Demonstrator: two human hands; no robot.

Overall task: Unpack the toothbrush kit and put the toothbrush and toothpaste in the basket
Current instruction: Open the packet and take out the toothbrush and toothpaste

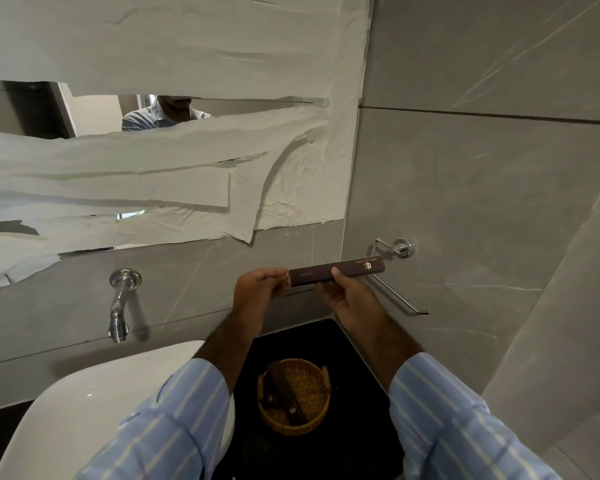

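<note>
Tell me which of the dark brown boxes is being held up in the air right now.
The long brown box lying level in front of the wall tiles: the left hand pinches its end, the right hand supports its middle. The other two brown boxes lie in the wicker basket below.

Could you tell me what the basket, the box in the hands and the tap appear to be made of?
Basket: woven wicker or rattan by its tan, ribbed weave, natural finish. Box: probably matte card, dark brown with flat faces, crisp edges and small gold print; held by the left hand and right hand. Tap: polished metal, likely chrome, judging by its bright mirror reflections.
</note>
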